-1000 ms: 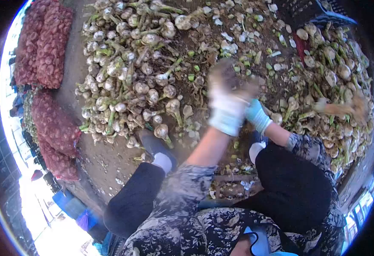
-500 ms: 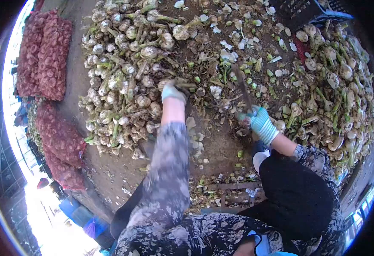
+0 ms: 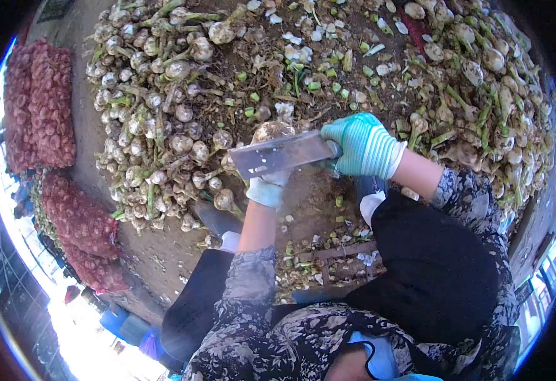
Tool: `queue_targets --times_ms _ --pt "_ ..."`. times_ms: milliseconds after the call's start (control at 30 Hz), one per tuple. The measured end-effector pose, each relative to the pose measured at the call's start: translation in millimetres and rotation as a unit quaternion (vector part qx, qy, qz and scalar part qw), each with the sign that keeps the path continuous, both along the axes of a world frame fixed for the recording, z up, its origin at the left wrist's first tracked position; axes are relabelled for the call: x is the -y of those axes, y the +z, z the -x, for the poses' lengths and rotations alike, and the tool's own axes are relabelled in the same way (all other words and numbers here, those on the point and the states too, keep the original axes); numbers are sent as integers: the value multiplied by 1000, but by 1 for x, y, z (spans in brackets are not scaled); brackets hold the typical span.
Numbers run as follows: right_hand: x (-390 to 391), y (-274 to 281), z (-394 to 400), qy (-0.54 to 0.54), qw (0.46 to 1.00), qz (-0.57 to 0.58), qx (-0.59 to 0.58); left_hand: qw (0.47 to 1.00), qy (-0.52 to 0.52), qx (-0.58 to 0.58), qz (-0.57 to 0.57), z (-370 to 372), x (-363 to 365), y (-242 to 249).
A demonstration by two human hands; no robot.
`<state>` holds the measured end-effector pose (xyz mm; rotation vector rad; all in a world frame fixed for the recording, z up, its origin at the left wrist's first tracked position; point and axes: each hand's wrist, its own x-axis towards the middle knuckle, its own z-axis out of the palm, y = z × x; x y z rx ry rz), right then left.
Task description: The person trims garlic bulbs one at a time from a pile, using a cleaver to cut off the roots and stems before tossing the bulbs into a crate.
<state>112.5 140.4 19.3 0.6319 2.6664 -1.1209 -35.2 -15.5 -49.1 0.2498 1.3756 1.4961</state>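
Right hand (image 3: 363,146) closed round the handle of a broad knife (image 3: 284,154), likely for steady control. Left hand (image 3: 267,191) behind blade, fingers hidden, grip can't be told; garlic bulb (image 3: 272,131) at blade's far edge, partly masked. Garlic heap (image 3: 157,127) within reach, seemingly for convenience.

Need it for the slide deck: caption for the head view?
Gloved right hand holds a broad blade across the left hand, garlic heaped both sides.

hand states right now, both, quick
Left hand: closed on a garlic bulb, as far as shows; its fingers are mostly hidden behind the blade.
Right hand: closed on the handle of a broad-bladed knife.
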Motion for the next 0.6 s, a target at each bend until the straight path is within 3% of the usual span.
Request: queue_targets --times_ms 167,267,367,433,467,533,567,600 --pt "1 5 -1 18 999 23 31 994 -67 -78 -41 -3 2 12" --pt "3 7 -5 42 999 25 14 998 -43 -46 -10 -6 6 30" --pt "-9 -2 -16 43 998 -9 43 903 -264 -339 26 3 -5 62" --pt "-44 -44 -24 -132 957 23 256 921 -286 -264 -14 -8 -10 103" --pt "-43 -56 -38 -184 958 39 217 980 -97 170 -18 -15 -14 91" --pt "-40 -84 -51 -274 951 71 127 968 -13 251 16 -8 -30 71" --pt "-30 -84 -43 -343 907 244 -24 942 69 327 15 -3 -37 65" --pt "-27 -83 -40 -358 892 266 -73 901 162 403 5 4 -48 58"
